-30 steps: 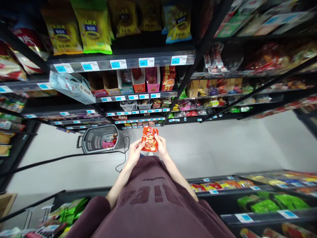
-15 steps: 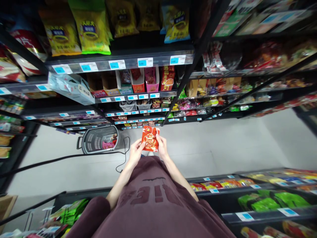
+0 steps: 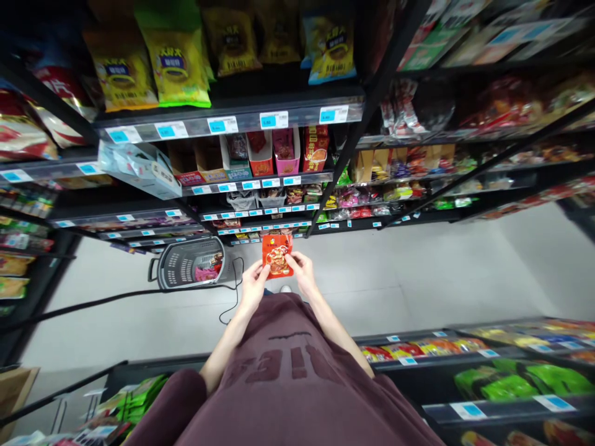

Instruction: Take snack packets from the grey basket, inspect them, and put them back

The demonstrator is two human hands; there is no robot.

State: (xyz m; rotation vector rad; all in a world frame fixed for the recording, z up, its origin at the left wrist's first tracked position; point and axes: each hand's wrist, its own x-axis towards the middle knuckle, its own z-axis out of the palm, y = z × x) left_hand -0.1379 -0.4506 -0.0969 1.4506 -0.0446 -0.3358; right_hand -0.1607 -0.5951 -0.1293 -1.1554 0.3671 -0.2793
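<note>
A red snack packet (image 3: 277, 251) with a picture of food on its front is held out before my body, above the floor. My left hand (image 3: 253, 282) pinches its lower left corner, thumb on the front. On the other side, my right hand (image 3: 302, 272) grips the lower right edge, its thumb also on the front. The fingers behind the packet are hidden. To the left on the floor stands a grey shopping basket (image 3: 174, 266) with a pink packet (image 3: 204, 273) and other small packs inside.
Stocked shelves (image 3: 232, 111) rise in front of me, with yellow snack bags (image 3: 179, 71) on an upper level. A light blue box (image 3: 139, 167) juts from the shelf at left. Behind me are more shelves (image 3: 446, 358). A black cord (image 3: 116, 297) runs past the basket.
The packet has shifted slightly up and left and turned more upright. My right hand's hold has moved lower on its edge. The view has shifted a little.
</note>
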